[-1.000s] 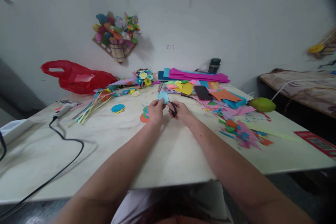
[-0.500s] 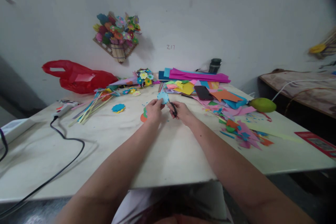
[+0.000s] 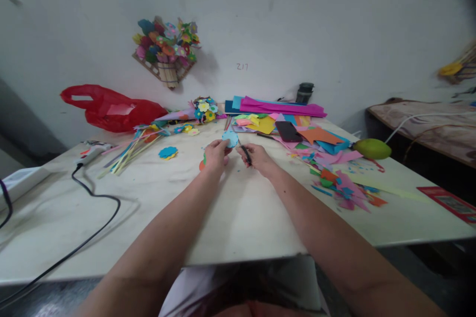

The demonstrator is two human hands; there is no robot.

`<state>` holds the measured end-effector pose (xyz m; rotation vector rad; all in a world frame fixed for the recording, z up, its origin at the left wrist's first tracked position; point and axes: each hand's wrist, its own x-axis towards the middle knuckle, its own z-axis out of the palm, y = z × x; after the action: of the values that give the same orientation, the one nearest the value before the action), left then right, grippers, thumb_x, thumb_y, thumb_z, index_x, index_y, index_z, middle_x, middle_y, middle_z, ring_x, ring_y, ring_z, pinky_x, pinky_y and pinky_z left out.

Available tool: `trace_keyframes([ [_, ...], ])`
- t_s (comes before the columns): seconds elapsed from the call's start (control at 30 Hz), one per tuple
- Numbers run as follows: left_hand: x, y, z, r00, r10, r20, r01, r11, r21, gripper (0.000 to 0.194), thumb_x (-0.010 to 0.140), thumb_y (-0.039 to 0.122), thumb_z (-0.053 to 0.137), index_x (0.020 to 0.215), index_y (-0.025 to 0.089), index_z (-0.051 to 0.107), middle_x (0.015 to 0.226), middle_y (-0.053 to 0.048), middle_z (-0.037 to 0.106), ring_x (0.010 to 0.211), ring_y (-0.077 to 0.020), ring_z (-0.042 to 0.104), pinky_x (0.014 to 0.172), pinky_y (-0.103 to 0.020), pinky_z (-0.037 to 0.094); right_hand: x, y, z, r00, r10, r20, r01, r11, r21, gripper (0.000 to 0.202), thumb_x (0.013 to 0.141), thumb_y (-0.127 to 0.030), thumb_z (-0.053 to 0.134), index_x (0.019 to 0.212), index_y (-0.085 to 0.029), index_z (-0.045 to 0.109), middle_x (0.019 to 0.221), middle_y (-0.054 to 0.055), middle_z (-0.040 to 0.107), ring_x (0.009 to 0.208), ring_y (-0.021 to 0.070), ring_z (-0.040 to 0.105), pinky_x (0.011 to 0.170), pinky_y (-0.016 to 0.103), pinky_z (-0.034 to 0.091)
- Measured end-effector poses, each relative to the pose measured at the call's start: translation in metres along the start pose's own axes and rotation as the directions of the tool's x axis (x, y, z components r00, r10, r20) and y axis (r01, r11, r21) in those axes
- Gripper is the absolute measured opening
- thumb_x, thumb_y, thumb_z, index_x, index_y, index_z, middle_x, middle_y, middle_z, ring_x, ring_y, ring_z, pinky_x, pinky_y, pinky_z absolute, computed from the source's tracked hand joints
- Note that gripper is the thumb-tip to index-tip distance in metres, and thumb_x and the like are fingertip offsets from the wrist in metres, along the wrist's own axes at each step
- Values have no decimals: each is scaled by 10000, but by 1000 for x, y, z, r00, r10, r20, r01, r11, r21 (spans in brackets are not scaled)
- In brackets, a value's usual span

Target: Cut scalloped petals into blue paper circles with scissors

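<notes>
Between the thumb and fingers of my left hand [image 3: 216,155] is a light blue, scallop-edged paper flower [image 3: 230,138]. My right hand [image 3: 256,156] grips black-handled scissors [image 3: 245,153], whose blades point at the right edge of the flower. Whether the blades touch the paper I cannot tell. An orange paper cutout [image 3: 202,165] lies on the table beside my left hand, partly hidden by it, with a bit of green above it. Farther left, a blue scalloped cutout [image 3: 168,152] rests on a yellow one.
Paper scraps [image 3: 349,189] and a phone [image 3: 288,132] lie to the right, near a green mango-like fruit [image 3: 372,148]. Folded magenta paper [image 3: 280,106] is at the back. Leftward are a red plastic bag [image 3: 111,111], paper strips [image 3: 124,158] and a black cable [image 3: 107,218].
My left hand and the blue flower have shifted slightly left. The hand now covers more of the orange and green cutouts. The scissors stay close to the flower's right edge.
</notes>
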<state>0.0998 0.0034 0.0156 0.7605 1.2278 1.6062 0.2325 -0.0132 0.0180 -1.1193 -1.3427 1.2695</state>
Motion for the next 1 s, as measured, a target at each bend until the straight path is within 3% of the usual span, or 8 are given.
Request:
trace_keyframes([
  [0.23,8,1,-8,993,62,97,-57,997,-54,217,540,261,792,577,183,594,565,-2,616,577,-130,601,665,-282,544,0,-1,-1,999,-24,22,24,1000,4,265,682,-335,845,684,-173,634,469,-63,495,405,66,421,364,184,341],
  [0.5,12,6,-15,990,45,135,-41,999,-36,213,532,247,775,569,176,578,566,0,622,578,-131,606,662,-288,547,6,4,-3,999,-30,23,31,999,-41,148,700,-250,797,709,-157,682,454,-74,482,396,71,402,364,196,327],
  [0.7,14,8,-22,979,52,195,-49,999,-18,286,524,252,808,542,182,532,572,-11,611,568,-124,595,635,-277,528,6,5,-3,1000,-26,2,26,999,-39,214,667,-282,847,715,-163,676,446,-72,485,397,77,406,361,203,320],
  [1.0,15,9,-31,935,20,354,-39,998,48,341,468,287,869,563,165,566,607,-29,623,563,-132,606,577,-265,506,0,-4,-10,997,28,-74,-30,999,-18,233,682,-237,845,818,-180,664,523,-49,578,416,80,483,385,187,323],
])
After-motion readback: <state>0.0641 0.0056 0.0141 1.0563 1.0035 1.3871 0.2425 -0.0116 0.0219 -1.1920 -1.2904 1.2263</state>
